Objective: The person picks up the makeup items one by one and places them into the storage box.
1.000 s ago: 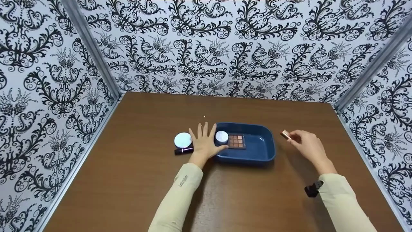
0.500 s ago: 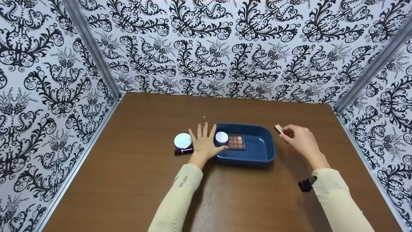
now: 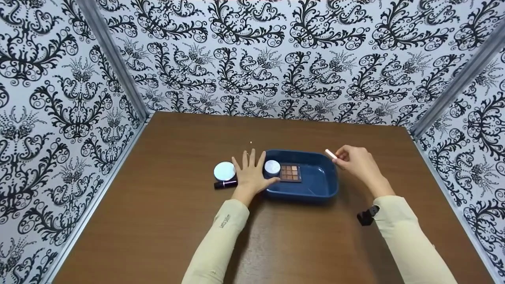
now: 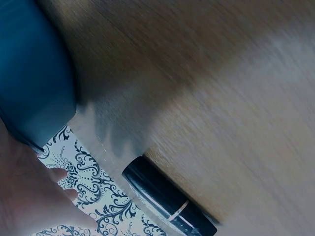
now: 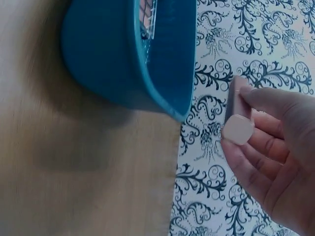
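Observation:
My right hand (image 3: 357, 162) pinches a small pinkish lipstick tube (image 3: 330, 154) between thumb and fingers, at the right rim of a blue plastic basin (image 3: 317, 199). In the right wrist view the lipstick's rounded square end (image 5: 238, 130) faces the camera. With fingers spread, my left hand (image 3: 251, 178) overlaps the basin's left rim, its thumb reaching over the inside. Within the basin sit a round white jar (image 3: 272, 167) and, beside it, an eyeshadow palette (image 3: 290, 173) with brown pans.
Left of my left hand, a round, pale, shiny compact (image 3: 224, 171) lies on the brown table (image 3: 165, 221). Just in front of it lies a black tube (image 3: 221, 184) with a thin band. Patterned panels (image 3: 252, 59) stand along the back and both sides.
My right hand has moved left and away from me with the lipstick, from right of the basin to its right rim. My left hand has stayed in place.

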Demonstrator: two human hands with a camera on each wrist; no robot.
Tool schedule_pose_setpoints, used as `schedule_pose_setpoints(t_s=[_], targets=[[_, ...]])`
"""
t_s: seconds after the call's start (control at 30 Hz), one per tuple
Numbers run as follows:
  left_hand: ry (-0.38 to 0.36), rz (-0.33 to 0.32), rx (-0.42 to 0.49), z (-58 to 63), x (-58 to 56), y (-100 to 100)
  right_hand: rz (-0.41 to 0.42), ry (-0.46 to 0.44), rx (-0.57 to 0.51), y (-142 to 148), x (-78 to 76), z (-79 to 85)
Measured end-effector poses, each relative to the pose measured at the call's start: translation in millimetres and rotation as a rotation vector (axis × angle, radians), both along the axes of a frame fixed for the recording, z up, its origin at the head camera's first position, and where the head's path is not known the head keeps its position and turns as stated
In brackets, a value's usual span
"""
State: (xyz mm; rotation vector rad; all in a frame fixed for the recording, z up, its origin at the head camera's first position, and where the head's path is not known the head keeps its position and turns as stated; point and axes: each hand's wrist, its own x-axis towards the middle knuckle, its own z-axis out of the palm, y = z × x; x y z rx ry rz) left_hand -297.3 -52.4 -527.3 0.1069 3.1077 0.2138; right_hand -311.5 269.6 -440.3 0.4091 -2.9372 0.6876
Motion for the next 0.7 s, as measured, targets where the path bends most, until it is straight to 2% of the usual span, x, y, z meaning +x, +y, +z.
schedule_pose_setpoints(t_s=[0.13,0.47,0.7], targets=[[-0.011,0.001,0.007,1.0,0.1,0,0.019,-0.033,0.015,-12,-1.3,-2.1],[-0.003,0.004,0.001,1.0,0.1,0,0.002,-0.105,0.065,-45,-9.7,-10.0],[-0.011,0.008,-0.016,1.7,0.9,1,-0.018,-0.167,0.104,-60,-18.0,-23.2]])
